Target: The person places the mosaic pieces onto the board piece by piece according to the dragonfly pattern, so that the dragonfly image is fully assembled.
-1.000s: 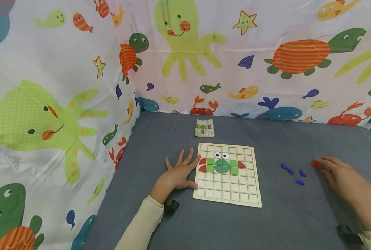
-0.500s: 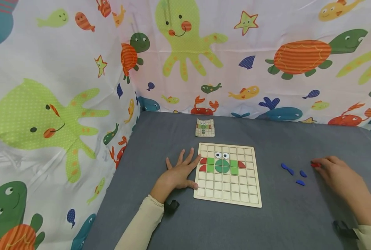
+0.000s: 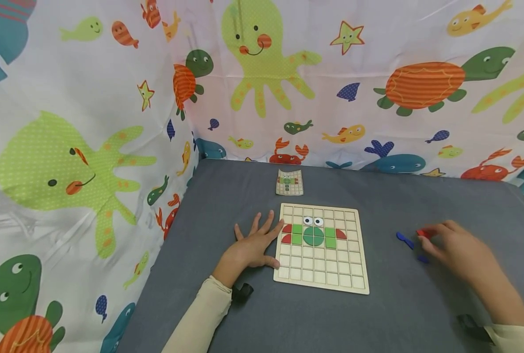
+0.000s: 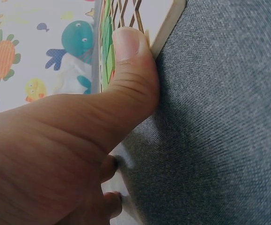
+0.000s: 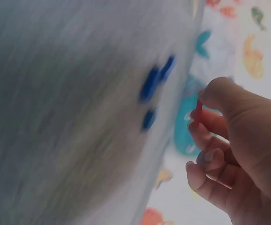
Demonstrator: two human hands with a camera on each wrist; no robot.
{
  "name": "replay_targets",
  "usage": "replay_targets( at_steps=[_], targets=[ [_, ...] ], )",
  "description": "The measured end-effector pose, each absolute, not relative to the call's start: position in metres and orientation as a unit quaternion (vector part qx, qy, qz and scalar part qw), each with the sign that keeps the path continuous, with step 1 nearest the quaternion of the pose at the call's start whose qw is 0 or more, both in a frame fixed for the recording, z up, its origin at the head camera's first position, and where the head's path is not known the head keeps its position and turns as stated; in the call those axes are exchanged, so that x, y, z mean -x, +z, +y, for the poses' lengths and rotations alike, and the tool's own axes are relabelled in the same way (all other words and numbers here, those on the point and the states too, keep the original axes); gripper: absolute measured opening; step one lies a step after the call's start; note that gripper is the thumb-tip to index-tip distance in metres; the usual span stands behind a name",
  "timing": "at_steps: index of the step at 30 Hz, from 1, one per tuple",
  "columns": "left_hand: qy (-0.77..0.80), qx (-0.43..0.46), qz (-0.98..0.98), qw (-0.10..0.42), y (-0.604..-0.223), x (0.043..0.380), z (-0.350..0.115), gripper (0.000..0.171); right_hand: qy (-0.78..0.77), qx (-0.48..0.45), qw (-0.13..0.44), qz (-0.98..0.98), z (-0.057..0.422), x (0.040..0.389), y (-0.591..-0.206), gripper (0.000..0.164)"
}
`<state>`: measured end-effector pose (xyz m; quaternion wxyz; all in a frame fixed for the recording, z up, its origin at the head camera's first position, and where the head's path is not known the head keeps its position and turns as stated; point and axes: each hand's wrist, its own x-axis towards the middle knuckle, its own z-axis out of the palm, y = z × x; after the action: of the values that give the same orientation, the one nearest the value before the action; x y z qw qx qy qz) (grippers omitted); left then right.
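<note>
A square wooden grid board [image 3: 321,267] lies on the table, bearing green squares, a dark green circle, two googly-eye pieces and red quarter-round pieces. My left hand [image 3: 247,251] rests at its left side, fingers spread, and in the left wrist view the thumb [image 4: 127,44] touches the board's edge. Between thumb and fingertips, my right hand [image 3: 458,250] pinches a small red piece [image 5: 199,111], lifted off the table to the right of the board. Blue pieces [image 3: 405,239] lie just left of and under that hand; one is hidden from the head view.
A small pattern card [image 3: 289,182] with a matching grid picture lies behind the board. Grey cloth [image 3: 244,318] covers the table. A curtain [image 3: 319,98] printed with sea animals hangs along the back and left sides.
The right hand has picked up the red piece from the table and moved left with it, over the blue pieces. The left hand has stayed in place on the board.
</note>
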<state>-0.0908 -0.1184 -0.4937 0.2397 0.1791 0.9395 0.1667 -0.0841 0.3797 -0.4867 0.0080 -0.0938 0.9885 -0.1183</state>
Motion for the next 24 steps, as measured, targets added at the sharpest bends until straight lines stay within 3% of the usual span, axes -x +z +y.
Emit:
replay_targets(
  at_steps=[9,17,24],
  targets=[
    [0.163,-0.182,0.939,0.241,-0.494,0.092,-0.119,0.116,-0.139,0.176,-0.07,0.972,0.315,0.074,-0.48,0.028],
    [0.162,-0.186,0.939,0.24,-0.496,0.092,-0.119,0.117,-0.144,0.214,-0.059,0.964,0.276,0.069,-0.486,0.027],
    [0.157,-0.184,0.941,0.237,-0.497,0.091,-0.119,0.117,-0.147,0.278,-0.107,0.943,0.248,0.068,-0.499,0.025]
  ],
)
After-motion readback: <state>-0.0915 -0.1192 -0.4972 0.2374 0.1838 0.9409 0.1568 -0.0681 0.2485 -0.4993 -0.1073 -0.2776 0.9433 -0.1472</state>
